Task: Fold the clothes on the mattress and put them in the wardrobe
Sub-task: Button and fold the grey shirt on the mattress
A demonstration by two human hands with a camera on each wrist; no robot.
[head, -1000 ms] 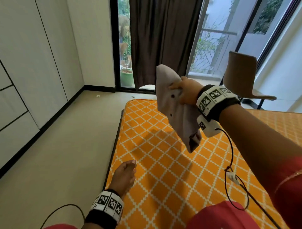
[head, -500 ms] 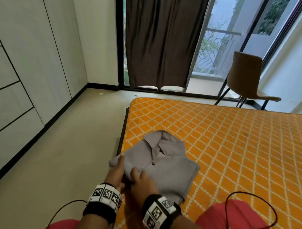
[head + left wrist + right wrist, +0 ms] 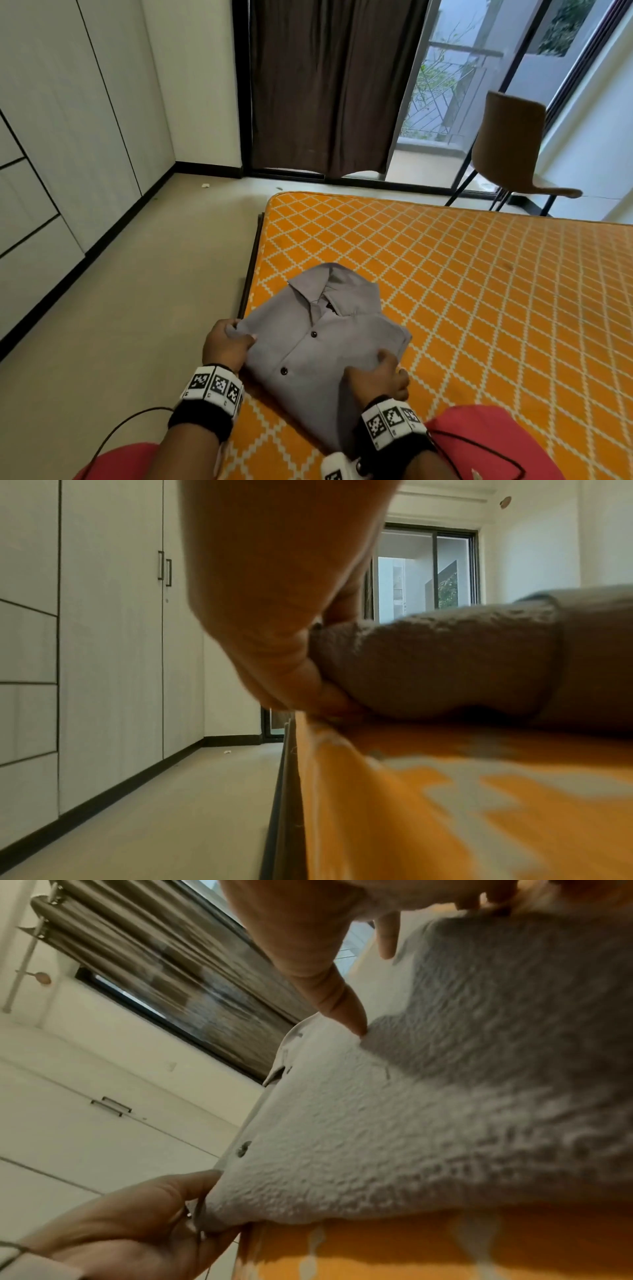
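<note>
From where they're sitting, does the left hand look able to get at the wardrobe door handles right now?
Probably not. The left hand is gripping the folded shirt at the mattress edge, and bare floor separates it from the wardrobe handles.

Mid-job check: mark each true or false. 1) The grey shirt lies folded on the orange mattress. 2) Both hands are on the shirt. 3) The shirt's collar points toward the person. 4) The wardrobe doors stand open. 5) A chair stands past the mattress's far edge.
1) True: the grey shirt lies folded on the mattress.
2) True: the left hand grips its left edge, the right hand its right side.
3) False: the collar points away, toward the curtain.
4) False: the wardrobe doors are closed.
5) True: chair.
</note>
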